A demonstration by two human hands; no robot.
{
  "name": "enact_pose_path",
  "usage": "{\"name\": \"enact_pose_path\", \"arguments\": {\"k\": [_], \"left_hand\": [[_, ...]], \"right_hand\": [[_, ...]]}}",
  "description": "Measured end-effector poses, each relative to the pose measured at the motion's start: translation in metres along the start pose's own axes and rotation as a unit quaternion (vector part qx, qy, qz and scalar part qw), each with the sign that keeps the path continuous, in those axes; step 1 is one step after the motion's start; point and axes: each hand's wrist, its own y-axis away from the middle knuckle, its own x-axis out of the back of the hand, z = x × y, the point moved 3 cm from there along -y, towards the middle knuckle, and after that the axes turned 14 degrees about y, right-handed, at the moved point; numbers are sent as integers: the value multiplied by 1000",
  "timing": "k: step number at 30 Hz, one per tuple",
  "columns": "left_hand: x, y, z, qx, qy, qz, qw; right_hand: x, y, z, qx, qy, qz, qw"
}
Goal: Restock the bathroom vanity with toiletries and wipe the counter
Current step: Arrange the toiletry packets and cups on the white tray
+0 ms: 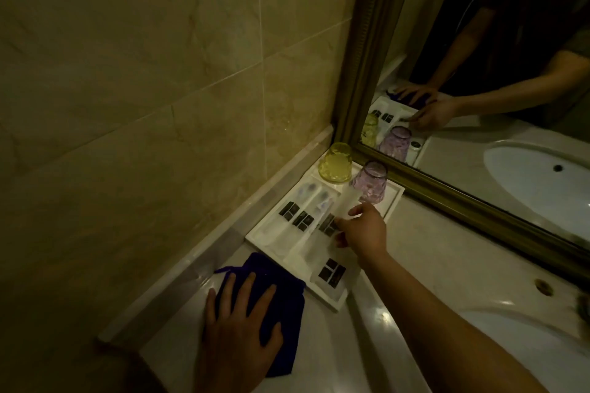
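- Working at a dim vanity corner, with a pale marble counter [431,249] meeting beige wall tiles [127,73] on the left and a gilt-framed mirror [479,41] at the back.
- Pinching a long translucent packet [343,204] in the right hand [360,230], with thumb and fingers closing narrowly about its dark-labelled middle.
- Holding that packet low over the white tray [255,238], angled along the compartments, probably for laying it in line with the rest.
- Pressing the left hand [239,322] flat, fingers straight and spread and gripping nothing, onto a dark blue cloth [284,297].
- Resting that cloth on the counter just beside the tray's near-left edge, likely parking it under the palm, ready for wiping, while bracing the reach across.
- Showing two similar packets [295,212] lying side by side in the wall-side compartment, and a front packet [332,271] in the tray's near corner, dark labels facing up.
- Standing mouth-down at the tray's far end, against the mirror frame: a yellow tumbler [336,166] and a purple tumbler [370,182], just beside each other, presumably inverted for staying clean.
- Sitting well apart to the right: the white basin [510,329], playing no part in this step.
- Judging the restocking as well under way and the wiping as not yet done, going by the cloth bunched and idle rather than spread.
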Motion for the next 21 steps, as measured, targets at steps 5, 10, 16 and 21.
{"name": "enact_pose_path", "arguments": {"k": [5, 10, 16, 21], "left_hand": [[-3, 0, -1, -4, 10, 9, 1000], [-5, 0, -2, 1, 6, 7, 1000], [-8, 0, -6, 3, 7, -5, 1000], [-9, -1, -6, -1, 5, -4, 1000]], "right_hand": [[-4, -3, 3, 104, 184, 4, 977], [-10, -4, 2, 170, 266, -11, 949], [-20, 1, 2, 224, 338, -4, 914], [-23, 3, 4, 304, 406, 27, 862]]}}
